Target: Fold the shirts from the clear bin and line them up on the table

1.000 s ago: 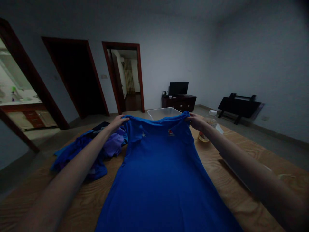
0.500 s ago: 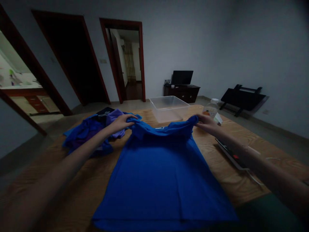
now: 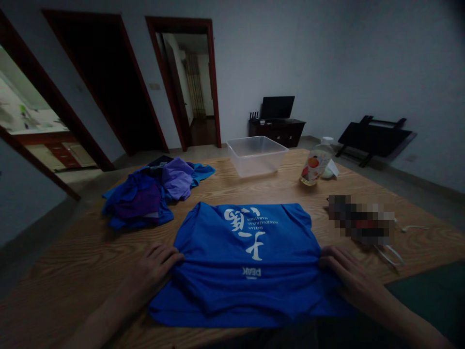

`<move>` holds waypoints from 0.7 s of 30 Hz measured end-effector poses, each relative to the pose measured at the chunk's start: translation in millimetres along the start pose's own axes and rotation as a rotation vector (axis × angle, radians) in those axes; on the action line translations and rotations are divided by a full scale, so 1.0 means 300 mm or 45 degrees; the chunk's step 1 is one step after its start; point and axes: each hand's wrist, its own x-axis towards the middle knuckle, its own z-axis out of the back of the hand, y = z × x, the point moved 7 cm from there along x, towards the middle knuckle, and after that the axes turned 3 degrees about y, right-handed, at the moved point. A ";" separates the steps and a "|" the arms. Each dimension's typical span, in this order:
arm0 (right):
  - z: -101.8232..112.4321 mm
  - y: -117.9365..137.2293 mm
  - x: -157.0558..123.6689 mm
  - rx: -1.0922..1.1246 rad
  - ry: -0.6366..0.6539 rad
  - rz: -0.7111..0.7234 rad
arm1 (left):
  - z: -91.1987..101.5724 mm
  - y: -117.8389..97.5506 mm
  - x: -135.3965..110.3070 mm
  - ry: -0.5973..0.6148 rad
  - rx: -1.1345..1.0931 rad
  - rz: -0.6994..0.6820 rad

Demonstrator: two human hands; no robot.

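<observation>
A blue T-shirt (image 3: 247, 257) lies folded in half on the wooden table (image 3: 72, 271), white print facing up. My left hand (image 3: 154, 269) rests at the shirt's left edge near the fold, fingers pinching the fabric. At the right edge my right hand (image 3: 347, 274) grips the cloth in the same way. Both hands are close to the table's near edge.
A heap of blue and purple clothes (image 3: 152, 191) lies at the back left. A clear plastic tub (image 3: 256, 155) and a bottle (image 3: 315, 165) stand at the far side. A blurred flat object (image 3: 361, 220) with a cable lies right of the shirt.
Both hands pulled the shirt's top edge from the far side toward me, folding the upper half over the lower. The white print now faces up.
</observation>
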 end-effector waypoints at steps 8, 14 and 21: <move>0.086 0.164 0.078 -0.363 -0.059 0.532 | 0.079 -0.094 0.141 0.036 0.232 -0.223; 0.178 0.132 0.028 -0.277 -0.118 0.332 | 0.114 -0.024 0.030 -0.009 -0.045 -0.044; 0.087 0.159 -0.122 -0.213 0.070 0.268 | 0.061 -0.059 -0.116 0.227 -0.217 0.110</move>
